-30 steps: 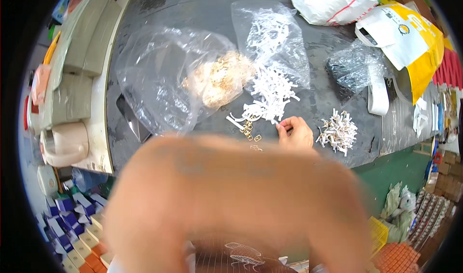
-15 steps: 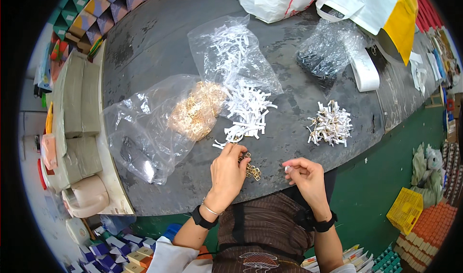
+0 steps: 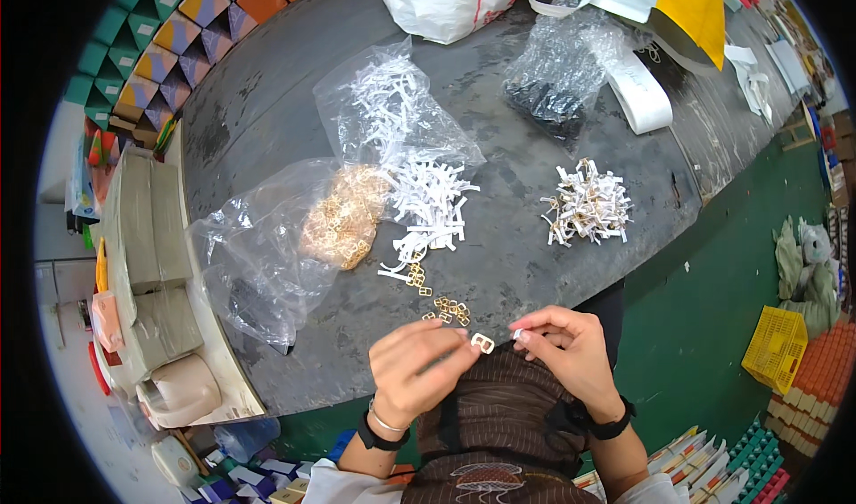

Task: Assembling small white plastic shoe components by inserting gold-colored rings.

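Note:
Between thumb and fingertips my left hand [image 3: 417, 366] pinches a small gold buckle [image 3: 482, 343], held up near the table's front edge. My right hand [image 3: 566, 348], just to its right, pinches a short white strip [image 3: 518, 334]; most of the strip is hidden by the fingers. The buckle and strip are close but look apart. Several loose gold buckles [image 3: 453, 310] lie on the table beyond my left hand. Farther off, a heap of white strips [image 3: 426, 203] spills from a clear plastic bag, beside a second clear bag of gold buckles [image 3: 343, 223].
A pile of white strips with gold buckles [image 3: 588, 203] sits on the dark table [image 3: 508, 263] at right. Behind it are a clear bag with black contents [image 3: 557, 81], a white ribbon roll [image 3: 644, 94] and a white sack [image 3: 450, 0]. Wrapped stacks [image 3: 152, 219] line the left edge.
My left hand has lifted a gold buckle off the table and drawn it back toward me, next to my right hand. The right hand still pinches the white strip. The view has shifted.

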Demonstrator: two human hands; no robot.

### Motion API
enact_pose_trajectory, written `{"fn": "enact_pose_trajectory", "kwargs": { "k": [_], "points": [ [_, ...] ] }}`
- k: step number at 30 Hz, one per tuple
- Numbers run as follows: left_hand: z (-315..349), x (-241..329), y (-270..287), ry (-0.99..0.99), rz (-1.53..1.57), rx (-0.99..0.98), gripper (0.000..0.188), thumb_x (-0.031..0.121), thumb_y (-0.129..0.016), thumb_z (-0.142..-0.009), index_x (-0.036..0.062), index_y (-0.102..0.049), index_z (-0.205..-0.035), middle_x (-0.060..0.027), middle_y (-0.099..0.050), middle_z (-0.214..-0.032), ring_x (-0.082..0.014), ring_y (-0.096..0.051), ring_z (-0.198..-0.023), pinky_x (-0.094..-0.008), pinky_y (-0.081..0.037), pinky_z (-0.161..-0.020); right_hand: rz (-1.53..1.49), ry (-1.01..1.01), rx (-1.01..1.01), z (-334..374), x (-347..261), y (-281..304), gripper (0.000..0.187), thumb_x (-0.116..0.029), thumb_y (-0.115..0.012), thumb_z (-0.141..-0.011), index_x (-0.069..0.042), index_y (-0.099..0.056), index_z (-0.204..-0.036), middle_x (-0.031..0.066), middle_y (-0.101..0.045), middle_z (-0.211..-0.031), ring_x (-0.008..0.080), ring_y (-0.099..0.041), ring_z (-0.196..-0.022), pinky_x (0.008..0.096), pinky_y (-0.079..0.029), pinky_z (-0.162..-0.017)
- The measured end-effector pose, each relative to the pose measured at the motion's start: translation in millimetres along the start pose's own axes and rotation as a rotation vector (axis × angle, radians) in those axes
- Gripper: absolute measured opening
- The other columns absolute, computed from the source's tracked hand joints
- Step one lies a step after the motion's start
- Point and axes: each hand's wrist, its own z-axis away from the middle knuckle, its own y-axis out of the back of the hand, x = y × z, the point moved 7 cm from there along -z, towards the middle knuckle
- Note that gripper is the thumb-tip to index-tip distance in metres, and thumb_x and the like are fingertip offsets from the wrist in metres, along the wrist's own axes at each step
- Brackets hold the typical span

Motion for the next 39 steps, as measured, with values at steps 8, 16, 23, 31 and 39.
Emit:
{"fn": "enact_pose_trajectory", "kwargs": {
  "k": [8, 16, 23, 31, 39],
  "points": [
    [-2.5, 34.7, 4.4, -0.135, 0.089, -0.077, 0.022, 0.007, -0.076, -0.073, 0.0133, -0.066, -0.09, -0.0046, -0.071, -0.086, -0.0202, -0.071, -0.081, -0.0353, -0.057, -0.076, -0.13, -0.002, -0.005, 35.9, -30.3, 0.6, 0.017, 0.0, -0.063, -0.088, 0.007, -0.065, -0.103, 0.0121, -0.07, -0.089, 0.0125, -0.067, -0.076, 0.0216, -0.054, -0.064],
    [2.0, 45.2, 2.9, -0.138, 0.163, -0.086, 0.019, 0.008, -0.073, -0.075, 0.0109, -0.067, -0.092, -0.0064, -0.072, -0.093, -0.021, -0.071, -0.086, -0.0352, -0.057, -0.078, 0.023, 0.07, 0.014, 53.2, -27.6, -1.6, 0.014, -0.002, -0.065, -0.087, 0.003, -0.071, -0.098, 0.0091, -0.07, -0.083, 0.0093, -0.065, -0.067, 0.0198, -0.053, -0.059],
    [-0.6, 54.5, 1.9, -0.159, 0.226, -0.065, 0.018, 0.008, -0.079, -0.072, 0.0085, -0.065, -0.084, -0.0089, -0.072, -0.084, -0.022, -0.072, -0.074, -0.0372, -0.059, -0.072, -0.079, 0.08, -0.043, 59.9, -31.2, -8.9, 0.011, -0.003, -0.067, -0.086, 0.004, -0.07, -0.095, 0.0089, -0.07, -0.079, 0.0091, -0.065, -0.065, 0.02, -0.053, -0.057],
    [-0.2, 56.8, -0.8, -0.11, 0.339, -0.024, 0.019, 0.005, -0.079, -0.072, 0.0073, -0.066, -0.084, -0.01, -0.072, -0.083, -0.0223, -0.072, -0.074, -0.0387, -0.059, -0.071, -0.054, 0.106, -0.096, 64.3, -36.1, -8.3, 0.01, -0.002, -0.066, -0.087, 0.006, -0.069, -0.092, 0.0093, -0.068, -0.079, 0.0089, -0.063, -0.065, 0.0203, -0.052, -0.056],
    [2.6, 53.3, -4.2, -0.05, 0.412, -0.016, 0.019, 0.001, -0.078, -0.07, 0.0054, -0.068, -0.085, -0.0131, -0.072, -0.083, -0.0237, -0.072, -0.076, -0.0399, -0.059, -0.073, -0.155, 0.072, -0.168, 64.4, -31.9, -9.3, 0.011, 0.001, -0.063, -0.087, 0.007, -0.067, -0.096, 0.01, -0.067, -0.08, 0.0101, -0.063, -0.067, 0.0212, -0.053, -0.058]
  ]
}}
